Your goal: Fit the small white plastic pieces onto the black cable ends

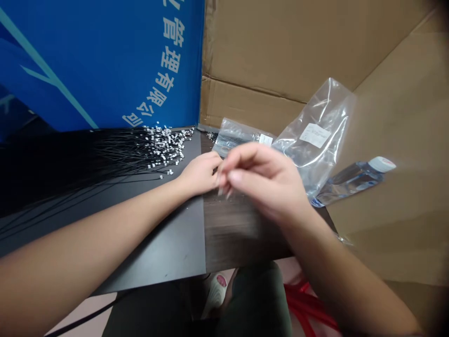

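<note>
My left hand (pixel 199 174) rests low over the table beside the white-tipped ends of a bundle of black cables (pixel 129 150). Its fingers are curled closed, partly covered by my other hand, and what they hold does not show. Close in front, my right hand (pixel 271 180) is bent with thumb and fingertips drawn together, smeared by motion. Anything between those fingertips is too small or blurred to name. Behind the hands lies a clear plastic bag (pixel 235 133) with dark thin pieces in it and a white label.
A larger clear bag (pixel 315 154) with a label leans against the cardboard wall (pixel 259 51). Near it a water bottle (pixel 354 182) with a white cap lies tilted. A blue printed panel (pixel 105 56) stands at the back left. The table's front edge (pixel 168 280) runs above my legs.
</note>
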The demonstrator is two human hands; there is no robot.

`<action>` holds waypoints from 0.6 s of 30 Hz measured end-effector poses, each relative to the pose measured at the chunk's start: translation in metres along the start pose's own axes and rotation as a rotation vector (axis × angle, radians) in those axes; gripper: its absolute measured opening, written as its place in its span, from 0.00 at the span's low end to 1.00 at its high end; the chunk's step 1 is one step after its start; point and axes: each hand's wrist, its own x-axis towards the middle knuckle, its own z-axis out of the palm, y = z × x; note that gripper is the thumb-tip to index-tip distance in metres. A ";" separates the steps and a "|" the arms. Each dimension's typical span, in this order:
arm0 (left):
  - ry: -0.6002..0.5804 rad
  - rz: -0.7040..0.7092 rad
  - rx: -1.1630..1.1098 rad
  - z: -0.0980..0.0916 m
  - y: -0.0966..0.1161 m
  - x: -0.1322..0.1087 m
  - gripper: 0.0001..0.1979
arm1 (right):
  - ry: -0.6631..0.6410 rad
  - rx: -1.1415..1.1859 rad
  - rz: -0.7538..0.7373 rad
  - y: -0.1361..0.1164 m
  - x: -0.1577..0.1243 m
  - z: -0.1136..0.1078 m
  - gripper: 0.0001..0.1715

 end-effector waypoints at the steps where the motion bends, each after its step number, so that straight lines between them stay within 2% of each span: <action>1: -0.056 0.074 0.080 0.001 0.001 -0.002 0.04 | 0.111 -0.208 -0.019 0.015 0.020 -0.014 0.03; 2: -0.110 0.159 0.183 0.003 0.003 -0.004 0.06 | 0.183 -0.418 -0.035 0.031 0.040 -0.027 0.04; 4: -0.196 0.285 0.340 0.005 0.005 -0.008 0.10 | 0.190 -0.784 0.021 0.064 0.078 -0.050 0.07; 6: -0.241 0.339 0.396 0.007 0.006 -0.011 0.15 | 0.074 -1.038 0.150 0.090 0.111 -0.061 0.09; 8: -0.269 0.367 0.410 0.008 0.006 -0.013 0.17 | -0.046 -1.205 0.237 0.108 0.136 -0.062 0.11; 10: -0.277 0.370 0.403 0.008 0.005 -0.014 0.17 | -0.070 -1.309 0.311 0.121 0.155 -0.055 0.14; 13: -0.261 0.339 0.386 0.008 0.003 -0.013 0.17 | -0.033 -1.392 0.389 0.135 0.173 -0.045 0.16; 18: -0.236 0.329 0.363 0.009 0.001 -0.012 0.17 | 0.009 -1.440 0.440 0.151 0.183 -0.041 0.14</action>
